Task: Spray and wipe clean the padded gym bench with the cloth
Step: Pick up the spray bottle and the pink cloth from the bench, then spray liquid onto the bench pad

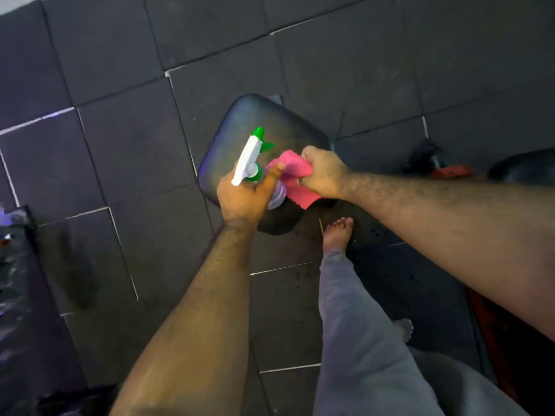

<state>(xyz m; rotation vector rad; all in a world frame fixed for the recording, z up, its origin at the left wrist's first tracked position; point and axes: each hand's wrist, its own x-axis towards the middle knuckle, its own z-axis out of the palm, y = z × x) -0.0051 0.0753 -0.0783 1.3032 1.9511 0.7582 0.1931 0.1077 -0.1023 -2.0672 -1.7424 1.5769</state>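
Note:
A black padded bench seat (240, 124) stands below me on the dark floor mats. My left hand (243, 196) grips a spray bottle (250, 159) with a white and green trigger head, its nozzle pointing away over the pad. My right hand (322, 172) is closed on a bunched pink cloth (292, 175), held over the pad's near right part, right beside the bottle. Whether the cloth touches the pad I cannot tell. The bottle's clear body is mostly hidden by my left hand.
Dark square floor mats (126, 151) cover the ground. My bare foot (338, 232) and grey trouser leg stand just behind the bench. A red and black machine frame (444, 169) lies to the right. Dark equipment (15, 265) sits at the left edge.

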